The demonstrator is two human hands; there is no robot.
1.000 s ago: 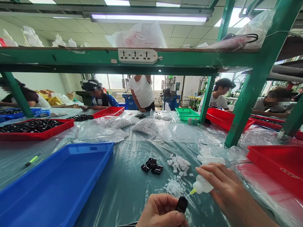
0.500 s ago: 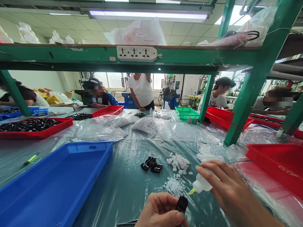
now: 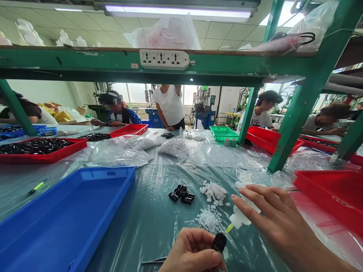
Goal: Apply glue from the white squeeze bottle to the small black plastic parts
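My left hand [image 3: 195, 251] is closed, pinching a small black plastic part [image 3: 219, 242] upright between thumb and fingers. On the right, my right hand [image 3: 269, 213] lies over a white squeeze bottle [image 3: 239, 217] with its fingers stretched long across it; the thumb is hidden behind. The bottle's yellow nozzle [image 3: 229, 228] points down and left, at the top edge of the black part; whether they touch I cannot tell. Just beyond the hands are a heap of fine white bits [image 3: 209, 219], a heap of white chunks [image 3: 213, 192] and a small group of black parts [image 3: 182, 194].
A blue tray [image 3: 70, 211] fills the left side. A red tray [image 3: 334, 192] stands at the right. Thin metal tweezers [image 3: 154, 261] lie partly under my left hand. Clear bags [image 3: 177, 148], a green shelf post [image 3: 286, 132] and several co-workers are farther back.
The view has tipped slightly down. My right hand has shifted a little up and left, its fingers now straighter and more spread. The nozzle and black part are slightly closer together.
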